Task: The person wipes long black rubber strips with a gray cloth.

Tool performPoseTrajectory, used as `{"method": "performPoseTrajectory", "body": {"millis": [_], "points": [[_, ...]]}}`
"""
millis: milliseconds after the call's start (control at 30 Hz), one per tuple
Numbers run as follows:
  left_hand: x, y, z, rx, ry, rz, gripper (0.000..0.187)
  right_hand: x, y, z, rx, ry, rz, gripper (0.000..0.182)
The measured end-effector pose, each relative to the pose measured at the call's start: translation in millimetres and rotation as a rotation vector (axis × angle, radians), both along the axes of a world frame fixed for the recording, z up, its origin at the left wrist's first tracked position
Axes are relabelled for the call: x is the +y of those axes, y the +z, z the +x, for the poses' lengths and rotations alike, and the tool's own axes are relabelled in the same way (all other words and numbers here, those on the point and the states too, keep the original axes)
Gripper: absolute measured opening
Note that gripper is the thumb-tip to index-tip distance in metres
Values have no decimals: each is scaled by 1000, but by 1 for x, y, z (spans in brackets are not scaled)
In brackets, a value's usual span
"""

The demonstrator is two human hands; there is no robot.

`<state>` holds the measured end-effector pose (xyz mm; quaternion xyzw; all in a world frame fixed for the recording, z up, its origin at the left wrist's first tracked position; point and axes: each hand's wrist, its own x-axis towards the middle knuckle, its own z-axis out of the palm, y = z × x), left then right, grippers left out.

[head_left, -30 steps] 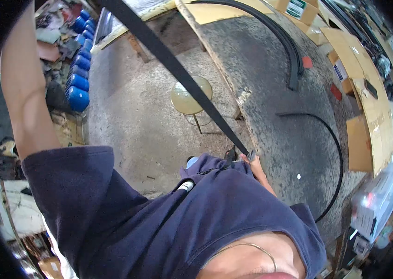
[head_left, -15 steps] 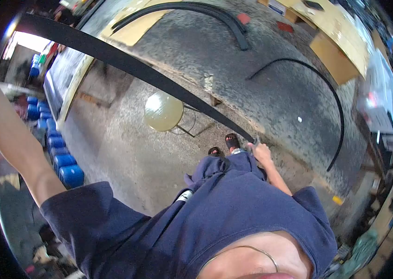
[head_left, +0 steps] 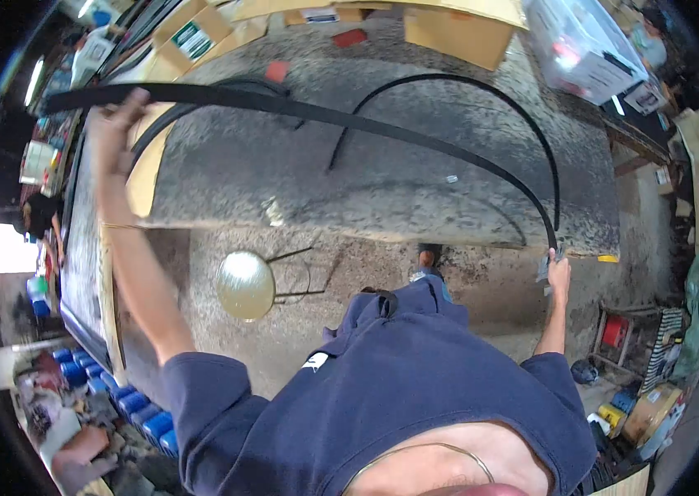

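A long black strip (head_left: 349, 121), like flexible rubber or plastic, spans across my view in a shallow bow above the worktable. Toward its far left end, my left hand (head_left: 120, 120) is closed around it, arm stretched out. My right hand (head_left: 559, 269) pinches the other end near the table's front edge; a small grey piece shows at those fingers, too small to make out. Beneath the held strip, another thin black strip (head_left: 440, 78) lies curved in an arc on the table. More curved black strips (head_left: 147, 142) lie at the left, partly hidden by the held one.
The dark, scuffed worktable (head_left: 233, 178) stretches before me. A round-topped stool (head_left: 246, 285) stands in front of it. Cardboard boxes (head_left: 457, 37) and a clear plastic bin (head_left: 585, 50) sit along the back. Blue containers (head_left: 144, 413) line the lower left. Another person (head_left: 39, 219) is at far left.
My view has turned toward the table. The held strip has gone from a steep slant to a nearly level bow over the table. My right hand has moved right, up to the table's edge.
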<state>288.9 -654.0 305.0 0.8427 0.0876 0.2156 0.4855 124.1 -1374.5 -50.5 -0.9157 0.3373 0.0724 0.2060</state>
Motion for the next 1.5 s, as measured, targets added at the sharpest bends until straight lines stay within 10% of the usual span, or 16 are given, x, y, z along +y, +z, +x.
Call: {"method": "performPoseTrajectory", "body": {"millis": [267,433,800,933,1000,1200,1367,1500], "points": [[-157,-334,90,-281,94,-944,20,-19,-33,77,34,-91,-175,58],[-231,-508,37,118,243,-1591,40,-13,-65,88,156,69,-160,46],[-272,-474,105,4,526,-1657,41,-37,-71,154,247,107,-51,56],[-246,-469,115,375,338,-1812,41,-48,-62,151,71,-46,123,67],[-252,-451,105,540,292,-986,28,-68,-47,133,305,-41,86,65],[-235,-435,84,364,340,295,25,-171,-48,50,710,-218,387,36],[-240,-413,83,548,505,593,46,-212,-5,3,398,-572,-159,49],[-215,-425,81,688,445,611,72,-208,-6,9,128,-347,-27,67]]}}
